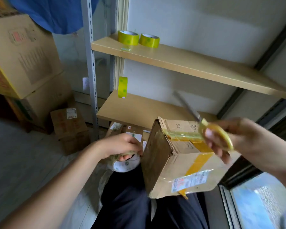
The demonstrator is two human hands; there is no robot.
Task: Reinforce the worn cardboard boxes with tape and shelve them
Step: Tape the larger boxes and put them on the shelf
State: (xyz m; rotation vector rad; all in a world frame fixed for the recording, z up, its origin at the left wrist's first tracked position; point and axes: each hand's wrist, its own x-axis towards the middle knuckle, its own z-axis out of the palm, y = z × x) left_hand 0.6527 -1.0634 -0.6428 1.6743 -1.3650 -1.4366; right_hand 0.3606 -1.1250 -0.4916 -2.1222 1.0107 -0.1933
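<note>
A worn cardboard box (173,156) rests tilted on my lap, its top seam crossed by a strip of clear yellowish tape (183,134). My right hand (238,139) grips yellow-handled scissors (213,131) above the box's top right, the blurred blades pointing up and left. Left of the box, my left hand (122,144) holds a roll of tape (122,156) low beside my knee. Two yellow-green tape rolls (139,38) stand on the upper shelf (188,63), and a third roll (122,86) stands on edge on the lower shelf (139,109).
Big stacked cartons (23,60) fill the left side, with a smaller box (68,129) on the floor beneath them. More small boxes (130,129) lie under the lower shelf. A grey slotted upright (91,63) stands left of the shelves. A window frame (238,195) is at lower right.
</note>
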